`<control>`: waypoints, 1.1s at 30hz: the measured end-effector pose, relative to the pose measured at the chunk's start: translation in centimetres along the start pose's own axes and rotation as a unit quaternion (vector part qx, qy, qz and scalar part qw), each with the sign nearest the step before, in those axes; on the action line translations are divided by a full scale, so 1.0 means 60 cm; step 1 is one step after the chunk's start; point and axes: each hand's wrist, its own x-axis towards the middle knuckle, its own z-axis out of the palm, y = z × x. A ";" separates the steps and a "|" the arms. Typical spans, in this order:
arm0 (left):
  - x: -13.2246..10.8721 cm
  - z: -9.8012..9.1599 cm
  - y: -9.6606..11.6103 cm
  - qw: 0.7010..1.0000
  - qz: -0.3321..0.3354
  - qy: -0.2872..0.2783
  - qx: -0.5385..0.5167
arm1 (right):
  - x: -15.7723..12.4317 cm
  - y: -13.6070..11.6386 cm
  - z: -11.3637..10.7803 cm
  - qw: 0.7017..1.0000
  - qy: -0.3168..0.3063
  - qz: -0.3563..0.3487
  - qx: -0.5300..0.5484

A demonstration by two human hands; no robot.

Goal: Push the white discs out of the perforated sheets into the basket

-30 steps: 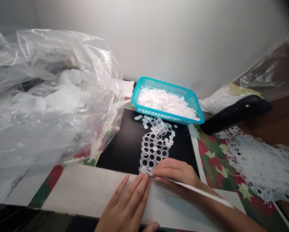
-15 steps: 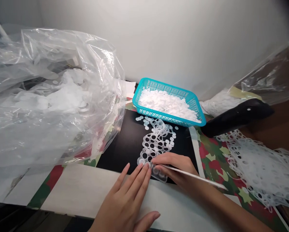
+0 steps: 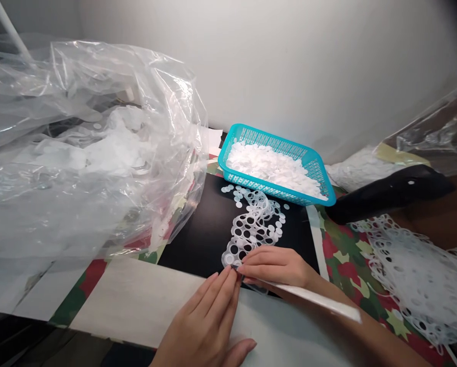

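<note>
A white strip punched full of round holes lies on a black mat, with loose white discs around its far end. My left hand lies flat on the pale board, fingers stretched out, fingertips pressing the strip's near end. My right hand is closed in a pinch at that same end. It holds a thin white stick-like tool that runs back along my forearm. A teal basket heaped with white discs stands behind the mat.
A large crumpled clear plastic bag with white material fills the left. A heap of punched white strips lies at the right, beside a black object and another clear bag. A white wall stands behind.
The strip's near end has bunched up closer to my fingers. My right hand has shifted slightly towards me along the strip. The left fingertips stay on the strip's end.
</note>
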 end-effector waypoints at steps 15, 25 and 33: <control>0.006 -0.003 -0.004 0.998 -0.010 0.025 -0.053 | 0.002 -0.023 0.006 0.961 0.001 -0.122 -0.247; 0.000 -0.004 -0.002 0.999 -0.005 0.003 -0.054 | 0.001 -0.014 0.002 0.969 0.045 -0.023 -0.240; -0.003 -0.003 -0.001 0.999 -0.005 -0.007 -0.050 | 0.025 0.004 0.005 0.974 0.099 0.044 -0.201</control>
